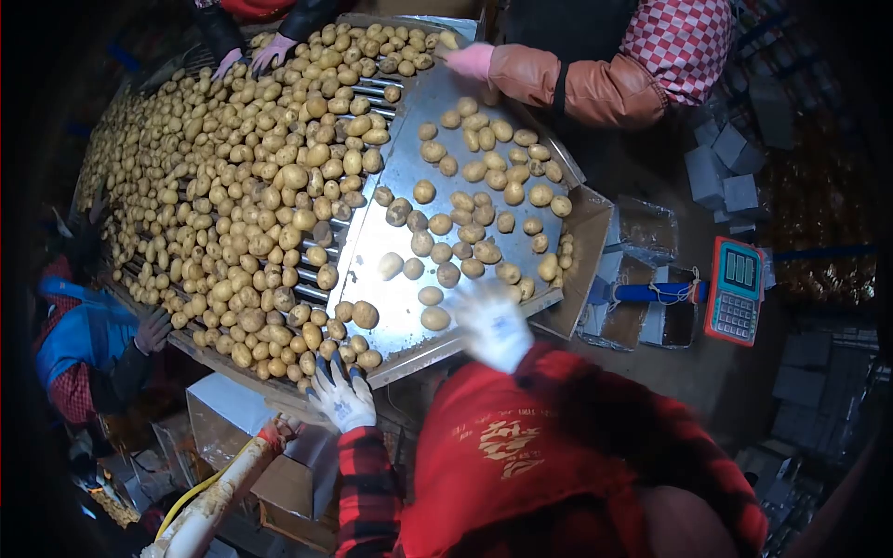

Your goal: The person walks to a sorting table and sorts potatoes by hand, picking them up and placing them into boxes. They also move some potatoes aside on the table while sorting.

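My left hand [342, 398], in a white glove with dark fingertips, lies with its fingers spread at the near edge of the sorting table, against several potatoes [365, 315]. My right hand [496, 327], also in a white glove, is smeared by motion over the near side of the metal sheet [381, 270]. Its fingers are too blurred to read. Loose potatoes [434, 318] lie on the sheet just beside it. To the left, a thick heap of potatoes [251, 195] covers the roller bars [310, 274].
Across the table, a co-worker's pink-gloved hand [470, 60] reaches the sheet; another person's pink gloves [270, 53] touch the heap. A dark-gloved hand [152, 330] is at left. A cardboard box [584, 251] meets the sheet's right end, near a scale display [735, 290].
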Demonstrator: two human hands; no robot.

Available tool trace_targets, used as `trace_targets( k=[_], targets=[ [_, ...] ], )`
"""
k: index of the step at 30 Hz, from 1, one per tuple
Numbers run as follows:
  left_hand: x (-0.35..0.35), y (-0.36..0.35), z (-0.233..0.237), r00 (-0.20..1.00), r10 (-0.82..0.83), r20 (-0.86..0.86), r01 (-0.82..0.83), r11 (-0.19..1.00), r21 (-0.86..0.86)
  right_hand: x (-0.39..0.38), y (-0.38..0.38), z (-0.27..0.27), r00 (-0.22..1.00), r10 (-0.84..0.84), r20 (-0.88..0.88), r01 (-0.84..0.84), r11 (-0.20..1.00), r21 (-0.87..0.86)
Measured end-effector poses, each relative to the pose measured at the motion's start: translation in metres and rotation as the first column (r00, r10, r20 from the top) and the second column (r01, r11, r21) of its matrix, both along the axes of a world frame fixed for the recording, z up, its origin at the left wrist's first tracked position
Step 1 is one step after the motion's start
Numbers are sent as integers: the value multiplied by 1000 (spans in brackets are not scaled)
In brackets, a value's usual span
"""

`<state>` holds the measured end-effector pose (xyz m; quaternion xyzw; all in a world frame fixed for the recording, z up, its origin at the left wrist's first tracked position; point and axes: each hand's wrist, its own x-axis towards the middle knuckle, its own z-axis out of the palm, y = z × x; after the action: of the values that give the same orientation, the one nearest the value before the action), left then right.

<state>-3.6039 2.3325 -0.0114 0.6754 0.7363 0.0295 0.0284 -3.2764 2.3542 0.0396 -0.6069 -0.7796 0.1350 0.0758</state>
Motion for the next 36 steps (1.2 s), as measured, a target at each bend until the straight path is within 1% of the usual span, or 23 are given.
trace_targets(
  k=[1, 2, 4, 6, 8, 10, 13, 14, 16, 18, 19, 20, 22, 24, 25, 27, 29, 30, 31, 32, 33, 34, 36],
  targets=[
    [0, 1, 3, 1000, 7, 9, -6, 1000, -25, -29, 6, 8, 989, 147, 4, -147, 989, 34],
    [0, 0, 4, 1000, 6, 17, -5, 1000, -29, -44, -3, -18, 967, 252, -46, -247, 965, 93],
    [-4, 1, 0, 999, -4, 33, 5, 999, -33, -45, -20, -38, 967, 231, -105, -215, 966, 145],
    [-10, -1, -6, 1000, -24, 18, 24, 1000, -17, -14, -28, -36, 987, 161, 22, -162, 982, 101],
    [-9, -1, -3, 998, -47, 36, 46, 999, 8, 31, -30, -29, 997, 4, -75, -8, 998, -59],
    [-3, 1, 2, 999, -31, 34, 31, 1000, 1, 59, -47, -32, 988, -107, 110, 101, 993, 61],
    [-1, 2, 6, 999, -21, 27, 21, 1000, -9, 43, -37, -15, 984, -149, 96, 138, 984, 114],
    [-2, 2, 5, 999, -21, 31, 22, 1000, -7, 25, -25, -6, 991, -105, 80, 105, 994, 1],
    [-3, 2, 3, 999, -27, 42, 27, 1000, -2, -11, -10, -22, 995, 61, 80, -66, 996, 68],
    [-1, 1, 7, 999, -20, 44, 20, 1000, -6, -12, -13, -44, 998, 47, 41, -47, 999, 1],
    [-6, 1, 3, 996, -46, 82, 45, 999, 17, -13, -12, -55, 999, 41, 18, -40, 999, -30],
    [-8, 2, 3, 994, -60, 95, 58, 998, 24, -1, -15, -44, 995, -30, 97, 35, 998, -44],
    [-9, -1, 6, 990, -71, 123, 68, 997, 27, 38, -13, -31, 976, -119, 182, 146, 979, -144],
    [-7, -2, 3, 991, -53, 125, 51, 998, 24, 73, -12, -26, 941, -270, 202, 280, 960, -23],
    [-8, -2, 2, 991, -44, 128, 42, 999, 20, 81, -4, -26, 951, -285, 123, 283, 958, 38],
    [-9, 1, 0, 992, -39, 123, 36, 999, 24, 87, 28, -7, 951, -304, -50, 308, 937, 163],
    [-10, 1, -4, 992, -28, 127, 23, 999, 35, 72, 69, 13, 973, -210, -95, 223, 962, 158],
    [-10, 3, -2, 983, -27, 183, 15, 998, 64, 56, 88, 14, 981, -148, -127, 167, 974, 154],
    [-9, 1, 0, 973, 23, 230, -39, 997, 67, 40, 104, 6, 989, -29, -144, 71, 953, 295],
    [-2, 4, 7, 958, 67, 279, -90, 994, 69, 22, 118, 8, 980, 81, -183, -22, 952, 305],
    [0, 10, 11, 943, 76, 323, -112, 989, 94, 4, 131, 15, 959, 183, -217, -107, 941, 320],
    [2, 16, 16, 944, 79, 320, -117, 988, 102, -11, 144, 19, 929, 276, -244, -185, 922, 340],
    [5, 32, 28, 946, 99, 308, -134, 987, 94, -27, 168, 13, 937, 295, -188, -231, 925, 300]
  ],
)
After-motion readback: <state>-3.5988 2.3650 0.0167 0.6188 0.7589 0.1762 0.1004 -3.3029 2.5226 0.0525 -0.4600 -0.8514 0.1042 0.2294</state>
